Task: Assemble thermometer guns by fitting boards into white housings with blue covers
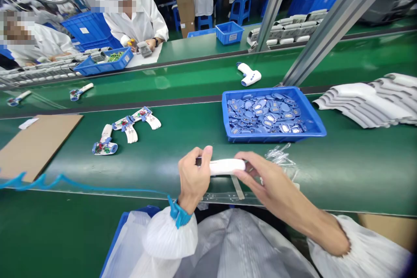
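Housing: a white plastic housing point(226, 167) is lying crosswise between the person's hands, just above the green conveyor table point(325, 178).
Left hand point(193, 178): its fingers point(200, 154) are closing around one end of the housing, and a blue wrist strap point(180, 215) is circling the wrist.
Right hand point(263, 178): its fingers point(243, 169) are pinching the other end.
Nearby: one clear plastic wrap point(280, 156) is lying just beside the right hand.
Ahead: one blue tray point(273, 138) is holding many small blue parts, and three part-built thermometer halves point(128, 130) are lying left of it.
Right: white shells point(368, 104) are stacking up in a pile.
In the way: two metal posts point(339, 26) are standing between the person and the far belt.
Beyond: two seated co-workers point(137, 19) are working across the line.
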Motion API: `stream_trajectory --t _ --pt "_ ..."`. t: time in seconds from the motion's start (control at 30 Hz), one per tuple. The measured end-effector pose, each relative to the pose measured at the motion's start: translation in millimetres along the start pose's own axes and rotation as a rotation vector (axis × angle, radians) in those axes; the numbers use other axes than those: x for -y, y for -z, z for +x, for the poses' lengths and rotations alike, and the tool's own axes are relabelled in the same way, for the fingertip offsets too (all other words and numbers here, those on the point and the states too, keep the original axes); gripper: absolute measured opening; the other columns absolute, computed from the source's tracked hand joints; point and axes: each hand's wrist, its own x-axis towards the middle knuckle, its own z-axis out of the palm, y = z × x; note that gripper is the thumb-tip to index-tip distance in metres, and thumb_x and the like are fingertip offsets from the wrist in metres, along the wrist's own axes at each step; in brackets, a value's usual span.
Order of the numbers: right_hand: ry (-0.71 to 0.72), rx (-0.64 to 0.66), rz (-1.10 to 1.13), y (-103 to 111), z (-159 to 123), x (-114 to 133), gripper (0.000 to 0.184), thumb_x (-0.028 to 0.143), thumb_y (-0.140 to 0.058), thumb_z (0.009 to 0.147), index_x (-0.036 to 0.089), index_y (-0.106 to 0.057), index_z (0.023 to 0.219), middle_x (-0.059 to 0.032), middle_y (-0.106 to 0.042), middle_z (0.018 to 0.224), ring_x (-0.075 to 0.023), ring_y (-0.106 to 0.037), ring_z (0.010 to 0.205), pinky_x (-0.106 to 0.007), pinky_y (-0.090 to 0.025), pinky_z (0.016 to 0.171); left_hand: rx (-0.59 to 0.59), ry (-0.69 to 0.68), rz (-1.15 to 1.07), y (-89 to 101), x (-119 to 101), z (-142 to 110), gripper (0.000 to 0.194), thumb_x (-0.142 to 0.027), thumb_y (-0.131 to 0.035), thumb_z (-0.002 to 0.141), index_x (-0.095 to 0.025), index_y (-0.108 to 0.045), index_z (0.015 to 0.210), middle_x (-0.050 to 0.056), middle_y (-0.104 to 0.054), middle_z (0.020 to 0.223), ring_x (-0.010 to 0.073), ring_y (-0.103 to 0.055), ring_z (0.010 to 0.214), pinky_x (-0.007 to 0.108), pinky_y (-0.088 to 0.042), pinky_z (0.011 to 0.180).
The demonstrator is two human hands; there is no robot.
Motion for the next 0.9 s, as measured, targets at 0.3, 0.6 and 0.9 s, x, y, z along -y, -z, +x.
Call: stream_trajectory --t 0.3,0.6,0.9 --pt "0.154 -0.165 -0.229 -49.3 -5.4 -8.7 0.028 0.036 -0.041 0.107 0.018 -0.058 0.12 -0.0071 -0.068 0.093 -0.0173 -0.067 0.069 -0.03 -0.052 0.06 -0.007 -0.173 0.165 -10.1 7.1 24.0 0.047 -0.036 -0.048 0.096 -0.019 -0.038 0.053 0.0 -0.045 0.052 0.012 -0.038 0.052 0.029 -0.028 0.059" --pt "0.234 -0.214 -0.324 -55.6 9.8 -6.8 0.033 0.038 -0.04 0.107 0.015 -0.063 0.114 -0.0063 -0.068 0.083 -0.0174 -0.063 0.057 -0.03 -0.045 0.05 0.022 -0.067 0.237 -0.1 9.7 36.5 0.046 -0.04 -0.05 0.094 -0.019 -0.046 0.053 0.0 -0.05 0.055 0.0133 -0.039 0.055 0.03 -0.027 0.061" --pt "0.146 -0.304 -0.265 -77.1 20.7 -14.3 0.033 0.043 -0.046 0.105 0.016 -0.065 0.108 -0.0043 -0.07 0.08 -0.0172 -0.061 0.055 -0.031 -0.042 0.05 0.132 -0.107 0.253 1.1 13.4 63.4 0.038 -0.034 -0.058 0.085 -0.019 -0.052 0.051 0.0 -0.048 0.051 0.0143 -0.037 0.053 0.031 -0.022 0.06"
